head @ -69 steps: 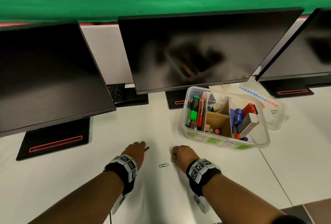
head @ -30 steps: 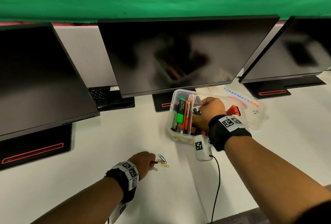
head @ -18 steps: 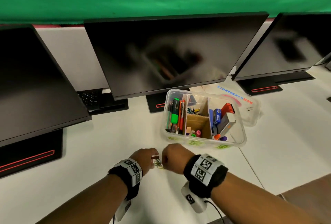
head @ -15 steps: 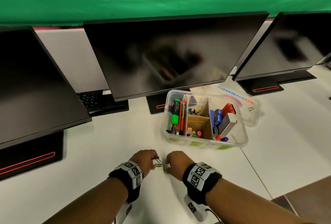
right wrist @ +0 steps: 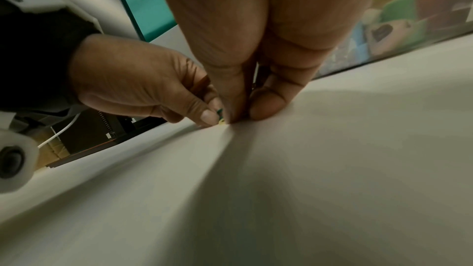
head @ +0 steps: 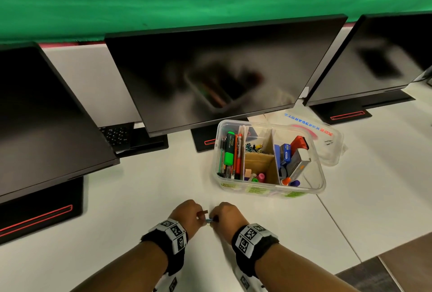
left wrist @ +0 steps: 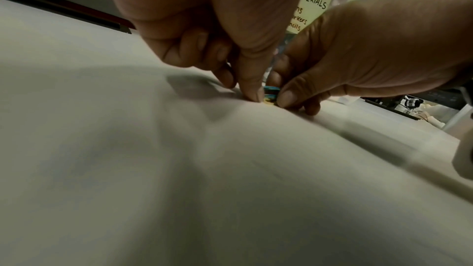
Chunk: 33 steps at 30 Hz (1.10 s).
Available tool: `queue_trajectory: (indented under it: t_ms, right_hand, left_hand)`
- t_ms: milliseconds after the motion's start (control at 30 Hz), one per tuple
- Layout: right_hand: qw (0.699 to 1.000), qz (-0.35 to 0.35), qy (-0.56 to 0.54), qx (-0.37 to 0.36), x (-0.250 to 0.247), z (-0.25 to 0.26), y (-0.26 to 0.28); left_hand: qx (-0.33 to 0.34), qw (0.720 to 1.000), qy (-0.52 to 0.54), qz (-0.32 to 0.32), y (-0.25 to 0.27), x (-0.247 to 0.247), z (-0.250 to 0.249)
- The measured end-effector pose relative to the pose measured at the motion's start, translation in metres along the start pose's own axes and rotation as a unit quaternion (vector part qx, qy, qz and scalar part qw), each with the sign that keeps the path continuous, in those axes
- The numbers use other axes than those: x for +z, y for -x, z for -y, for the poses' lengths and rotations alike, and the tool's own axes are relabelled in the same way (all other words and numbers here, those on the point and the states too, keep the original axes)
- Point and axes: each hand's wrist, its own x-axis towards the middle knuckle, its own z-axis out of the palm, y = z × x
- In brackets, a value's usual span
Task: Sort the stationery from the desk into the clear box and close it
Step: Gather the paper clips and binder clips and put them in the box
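On the white desk (head: pixel 145 189), both hands meet over a small bunch of coloured paper clips (head: pixel 208 221). My left hand (head: pixel 198 216) has curled fingers, grips a short brown stick (head: pixel 203 212), and its thumb tip presses against the clips (left wrist: pixel 270 92). My right hand (head: pixel 217 218) pinches the same clips (right wrist: pixel 220 116) from the other side with thumb and forefinger. The clear box (head: pixel 320 175) stands open just beyond the hands. Its compartments hold pens, a green highlighter (head: pixel 229 149), clips and erasers. Its clear lid (head: pixel 327 135) lies behind it.
Three dark monitors (head: pixel 210 74) line the back of the desk on black stands. A keyboard (head: pixel 115 134) shows under the left one. The desk's front edge and a seam run at the lower right (head: pixel 339 228). Yellow labels are stuck on the box front (left wrist: pixel 313 5).
My right hand came back from the box to the desk beside the left hand. The scattered clips are now gathered into a bunch between both hands.
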Motion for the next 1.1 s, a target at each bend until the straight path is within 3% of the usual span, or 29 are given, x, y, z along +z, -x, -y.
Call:
queue_trajectory:
  t_ms: [167,333,533,767,867,967,1100]
  right_hand:
    - [0.999,0.02,0.041,0.003,0.003,0.008,0.004]
    - [0.992,0.06,0.108,-0.009,0.002,0.013,0.006]
    - [0.991,0.08,0.106,0.002,-0.001,0.007,0.01]
    - [0.998,0.04,0.043,-0.016,-0.031,0.004,0.029]
    - [0.999,0.005,-0.022,-0.05,-0.058,0.017,0.04]
    - [0.993,-0.018,-0.078,-0.088,-0.095,0.025,0.051]
    - [0.98,-0.073,-0.179,-0.046,-0.152,0.012,0.046]
  left_hand:
    - [-0.001,1.0,-0.002,-0.01,0.003,0.002,-0.002]
    - [-0.002,1.0,-0.01,0.016,0.007,0.002,-0.002]
    - [-0.014,0.998,0.002,0.059,0.013,-0.003,-0.008]
    - [-0.082,0.992,0.086,-0.032,0.013,-0.035,-0.019]
    - [-0.106,0.977,0.181,-0.049,0.006,-0.057,-0.033]
    - [-0.115,0.943,0.306,-0.056,0.003,-0.079,-0.053]
    - [-0.102,0.907,0.399,-0.089,0.001,-0.097,-0.077]
